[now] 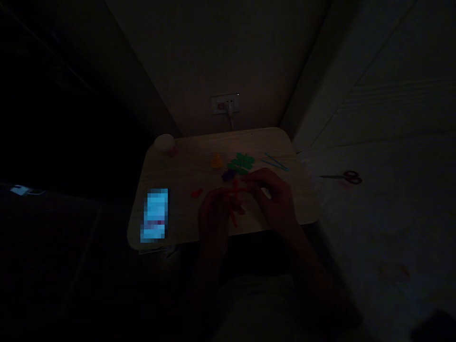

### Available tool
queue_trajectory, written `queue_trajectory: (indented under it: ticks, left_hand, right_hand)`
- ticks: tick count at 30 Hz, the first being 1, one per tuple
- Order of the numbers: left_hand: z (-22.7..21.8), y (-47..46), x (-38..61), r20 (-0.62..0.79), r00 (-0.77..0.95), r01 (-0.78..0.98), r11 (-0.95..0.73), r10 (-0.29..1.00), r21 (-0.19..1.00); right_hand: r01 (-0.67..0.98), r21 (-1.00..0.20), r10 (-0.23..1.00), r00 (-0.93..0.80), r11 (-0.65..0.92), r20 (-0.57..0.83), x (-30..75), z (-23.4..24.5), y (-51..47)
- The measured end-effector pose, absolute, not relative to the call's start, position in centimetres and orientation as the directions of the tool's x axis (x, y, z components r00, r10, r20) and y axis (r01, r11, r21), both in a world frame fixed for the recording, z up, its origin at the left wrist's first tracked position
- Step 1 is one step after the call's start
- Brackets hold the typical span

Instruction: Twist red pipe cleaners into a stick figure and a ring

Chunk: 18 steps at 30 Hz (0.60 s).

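Observation:
Between my two hands, above the front part of the small table, is a thin, soft-looking red piece (235,189) with arms out to the sides and a strip hanging down. My left hand (213,213) has its fingers closed on the left side of it. Thumb and fingers of my right hand (272,194) pinch its right end. The dark makes its exact kind hard to tell. Just beyond the hands lie green leaf-like pieces (242,162), a dark purple piece (228,175) and an orange piece (216,161). A small red piece (196,193) rests left of my left hand.
A lit phone (154,216) lies at the table's (185,223) left front. At the back left corner stands a pale cup (165,143). Two thin blue sticks (275,162) lie at the right. Scissors (344,177) rest on the pale surface beyond the table. The wall holds a socket (225,104).

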<state>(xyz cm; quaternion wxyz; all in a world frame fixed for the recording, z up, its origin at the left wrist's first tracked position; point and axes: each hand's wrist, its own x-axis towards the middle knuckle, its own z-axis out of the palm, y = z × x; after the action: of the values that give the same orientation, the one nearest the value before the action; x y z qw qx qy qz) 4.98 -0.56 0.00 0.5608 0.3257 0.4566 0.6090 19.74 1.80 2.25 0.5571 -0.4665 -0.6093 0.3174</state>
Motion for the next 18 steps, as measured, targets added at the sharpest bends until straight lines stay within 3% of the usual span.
queue_trajectory:
  ticks: [6,10,15,18]
  left_hand:
    - [-0.3,-0.8,5.4,-0.059,-0.216,-0.337,-0.018,0.975,0.941]
    - [-0.3,-1.6,6.6,-0.071,-0.256,-0.278,-0.004,0.964,0.961]
    - [0.6,-3.5,7.6,-0.143,-0.151,-0.46,0.058,0.978,0.886]
    - [1.0,-3.6,7.6,-0.157,-0.091,-0.474,0.096,0.983,0.875]
  right_hand:
    - [0.116,-0.956,0.956,0.082,0.271,0.281,17.8,1.7,2.6]
    - [0.152,-0.957,0.959,0.102,0.248,0.265,15.7,1.1,2.8]
    - [0.189,-0.937,0.942,0.108,0.295,0.318,13.5,0.8,2.1]
    - [0.178,-0.936,0.951,-0.003,0.305,0.309,12.8,1.0,0.7]
